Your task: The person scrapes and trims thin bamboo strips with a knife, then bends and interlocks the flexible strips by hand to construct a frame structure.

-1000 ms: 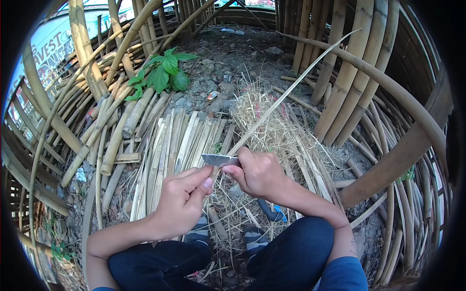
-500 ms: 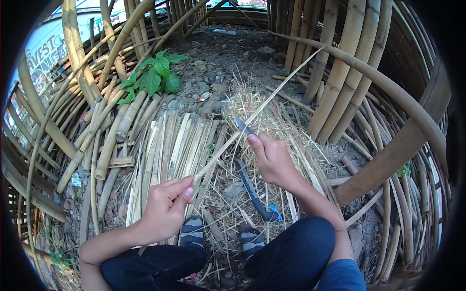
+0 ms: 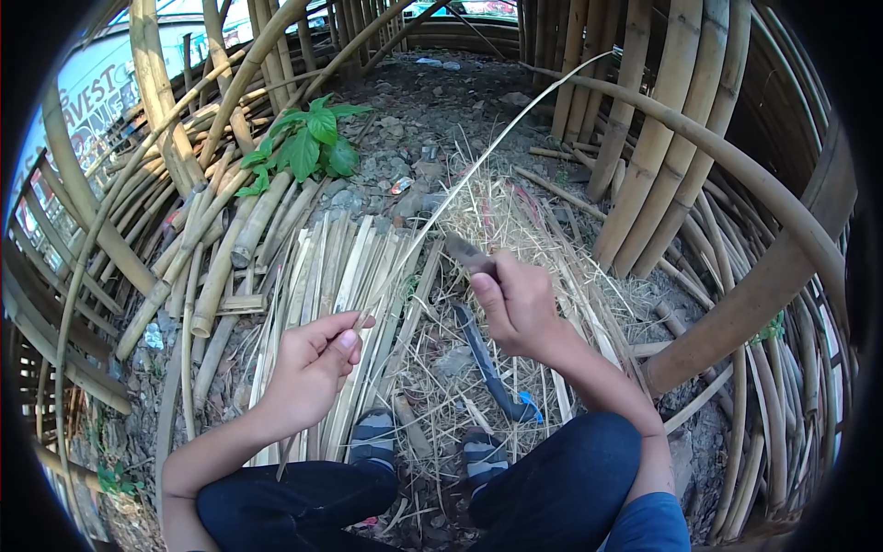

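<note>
My left hand (image 3: 315, 368) pinches the near end of a long thin bamboo strip (image 3: 480, 158). From there the strip runs up and away to the right, bowing at its far tip near the bamboo poles. In my right hand (image 3: 521, 305) is a knife (image 3: 469, 253), its handle hidden in the fist. The blade points up and left and appears apart from the strip. Below the right hand, a dark curved-handled blade tool (image 3: 487, 363) with a blue piece at its end lies on the shavings.
Split bamboo slats (image 3: 336, 267) lie in a row beyond my left hand. A heap of shavings (image 3: 501, 216) sits ahead. Bamboo poles (image 3: 667, 138) stand at the right, and a bent pole (image 3: 727, 147) arches across. A leafy plant (image 3: 308, 143) grows at the back left.
The knife has come off the strip and tilted, its blade now lower and darker. The strip has swung to a steeper angle and bows more. My left hand has moved slightly up.
</note>
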The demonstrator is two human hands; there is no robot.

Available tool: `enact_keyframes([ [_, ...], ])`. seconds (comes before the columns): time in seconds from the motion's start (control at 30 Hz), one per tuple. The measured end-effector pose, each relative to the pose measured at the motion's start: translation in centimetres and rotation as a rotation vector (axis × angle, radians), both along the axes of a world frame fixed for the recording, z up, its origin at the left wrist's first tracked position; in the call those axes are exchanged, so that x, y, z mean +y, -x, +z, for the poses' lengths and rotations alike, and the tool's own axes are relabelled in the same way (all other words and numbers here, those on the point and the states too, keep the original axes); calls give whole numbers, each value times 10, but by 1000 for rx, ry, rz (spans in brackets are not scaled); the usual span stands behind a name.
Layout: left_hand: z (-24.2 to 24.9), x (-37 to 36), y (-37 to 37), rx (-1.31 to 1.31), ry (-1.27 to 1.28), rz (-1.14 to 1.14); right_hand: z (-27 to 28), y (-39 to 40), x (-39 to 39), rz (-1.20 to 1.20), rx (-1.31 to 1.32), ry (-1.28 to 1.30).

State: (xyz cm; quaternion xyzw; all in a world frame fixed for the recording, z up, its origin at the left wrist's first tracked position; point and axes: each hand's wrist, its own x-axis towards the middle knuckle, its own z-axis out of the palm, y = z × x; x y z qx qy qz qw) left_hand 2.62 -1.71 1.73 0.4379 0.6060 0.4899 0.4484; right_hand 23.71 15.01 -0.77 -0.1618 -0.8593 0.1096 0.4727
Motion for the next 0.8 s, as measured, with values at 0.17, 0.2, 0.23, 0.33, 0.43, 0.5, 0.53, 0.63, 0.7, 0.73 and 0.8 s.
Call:
enact_keyframes([
  [0.17,-2,9,-18,-125,-39,-8,-9,40,-26,126,-145,-295],
  [0.2,-3,9,-19,-118,-72,-7,-11,43,-28,127,-144,-296],
  [0.23,-5,9,-18,-129,-42,-9,-12,45,-29,90,-134,-253],
  [0.33,-1,7,-22,5,-108,-24,-11,45,-29,24,-111,-261],
  [0.43,-1,7,-23,-3,-145,-38,-8,45,-26,-33,-105,-357],
  [0.5,5,5,-31,-44,-111,-7,-5,43,-21,-65,-113,-392],
  [0.53,7,4,-33,-85,-80,21,1,41,-14,-204,-142,-273],
  [0.63,1,2,-33,-86,-4,-34,5,30,8,-344,-180,-114],
  [0.7,-1,6,-33,-48,-24,-33,4,28,7,-266,-172,-66],
  [0.73,-3,6,-32,-10,-32,-25,1,31,-4,-266,-168,-64],
  [0.8,-11,10,-30,82,-84,-31,-5,38,-21,-77,-209,-203],
])
